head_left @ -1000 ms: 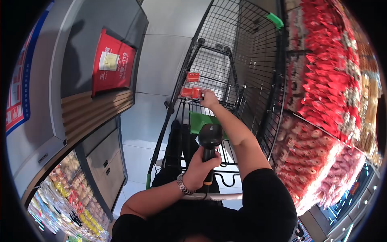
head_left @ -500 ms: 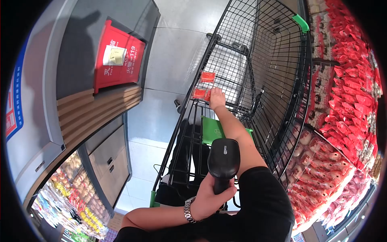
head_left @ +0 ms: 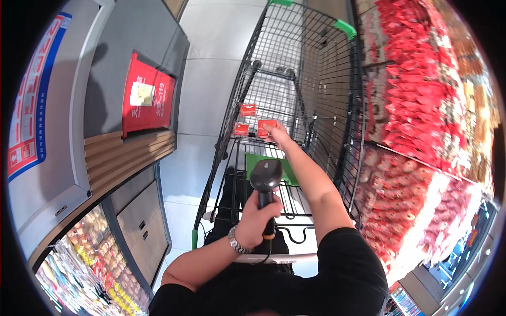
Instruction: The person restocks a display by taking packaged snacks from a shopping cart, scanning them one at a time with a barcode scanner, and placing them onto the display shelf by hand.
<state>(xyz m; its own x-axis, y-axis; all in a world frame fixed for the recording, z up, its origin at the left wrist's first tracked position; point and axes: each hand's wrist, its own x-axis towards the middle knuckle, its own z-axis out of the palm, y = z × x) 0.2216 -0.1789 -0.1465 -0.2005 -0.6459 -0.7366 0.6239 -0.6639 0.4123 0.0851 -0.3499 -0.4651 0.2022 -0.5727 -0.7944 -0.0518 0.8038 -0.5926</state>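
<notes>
My left hand (head_left: pixel 256 221), with a metal watch at its wrist, is wrapped round the handle of a black handheld scanner (head_left: pixel 266 176), held upright over the near end of the cart. My right hand (head_left: pixel 277 133) reaches into the wire shopping cart (head_left: pixel 311 213) and pinches the edge of a red packet (head_left: pixel 266 127). Left of it lies a second red packet (head_left: pixel 241 129), and a third red packet (head_left: pixel 247 109) lies a little farther off on the wire mesh. A green panel (head_left: pixel 257 163) sits between the scanner and my right hand.
Hanging red packages (head_left: pixel 416 89) and stacked bagged goods (head_left: pixel 400 205) line the right side. On the left stands a cabinet with a red box (head_left: pixel 148 97) and wooden slats (head_left: pixel 129 152). Bagged goods (head_left: pixel 100 263) fill the lower left. Grey floor tiles (head_left: pixel 203 95) run beside the cart.
The packet at my right hand now lies apart from the left packet, shifted right. The view has swung, and the scanner appears smaller and farther left than half a second ago.
</notes>
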